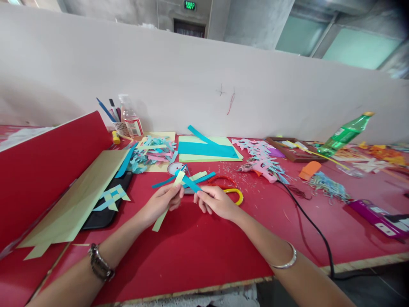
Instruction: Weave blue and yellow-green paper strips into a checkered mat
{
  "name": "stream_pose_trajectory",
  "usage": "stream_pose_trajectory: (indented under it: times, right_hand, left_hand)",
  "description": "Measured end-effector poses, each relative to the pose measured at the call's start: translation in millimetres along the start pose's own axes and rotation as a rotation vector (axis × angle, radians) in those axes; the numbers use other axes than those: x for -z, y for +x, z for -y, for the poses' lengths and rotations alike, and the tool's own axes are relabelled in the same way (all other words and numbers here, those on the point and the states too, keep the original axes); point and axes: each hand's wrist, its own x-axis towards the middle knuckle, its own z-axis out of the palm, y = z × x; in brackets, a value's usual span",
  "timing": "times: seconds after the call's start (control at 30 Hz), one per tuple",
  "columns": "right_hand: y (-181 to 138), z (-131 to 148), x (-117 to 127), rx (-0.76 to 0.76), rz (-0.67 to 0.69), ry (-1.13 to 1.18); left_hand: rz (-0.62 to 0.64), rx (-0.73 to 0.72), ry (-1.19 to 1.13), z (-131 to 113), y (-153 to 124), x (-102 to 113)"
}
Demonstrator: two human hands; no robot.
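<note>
Between my hands, above the red table, several blue and pale yellow paper strips cross and fold over each other. My left hand (164, 199) is closed, pinching a pale yellow paper strip (160, 221) whose free end hangs below the fingers. With thumb and fingers my right hand (217, 202) grips the end of a blue paper strip (192, 184). Just behind the hands lie scissors (235, 196) with red and yellow handles, partly hidden by the right hand. A small round white item (174, 168) with a printed design sits behind the strips.
Blue and yellow paper sheets (207, 149) lie at the back, beside a heap of paper scraps (153, 153). A woven paper piece (112, 197) rests on a black tray at left. Rightward are a pink glue gun (263, 170), a green bottle (347, 134) and a purple power strip (378, 217).
</note>
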Motion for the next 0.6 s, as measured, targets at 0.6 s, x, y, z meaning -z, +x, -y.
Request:
stream_pose_trajectory:
  times: [0.6]
  right_hand:
    - [0.3, -0.1, -1.0, 0.120, -0.042, 0.016]
  left_hand:
    - [-0.003, 0.034, 0.046, -0.5, -0.6, 1.7]
